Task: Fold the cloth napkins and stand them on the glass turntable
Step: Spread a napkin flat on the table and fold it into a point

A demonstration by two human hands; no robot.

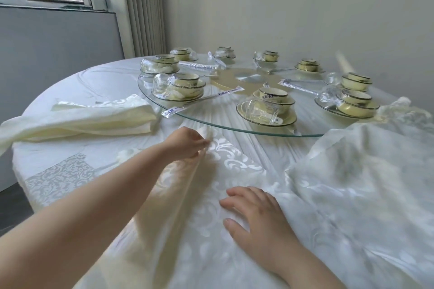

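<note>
Damask napkin [225,166] is lying lengthwise toward the glass turntable [206,115]; left hand [186,145] is pinching its far edge, flat right hand [258,216] pressing nearer.

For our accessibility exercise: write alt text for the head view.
A person's left hand pinches the far edge of a white patterned napkin while the right hand rests flat on it; wrapped dish sets ring the glass turntable beyond.
</note>
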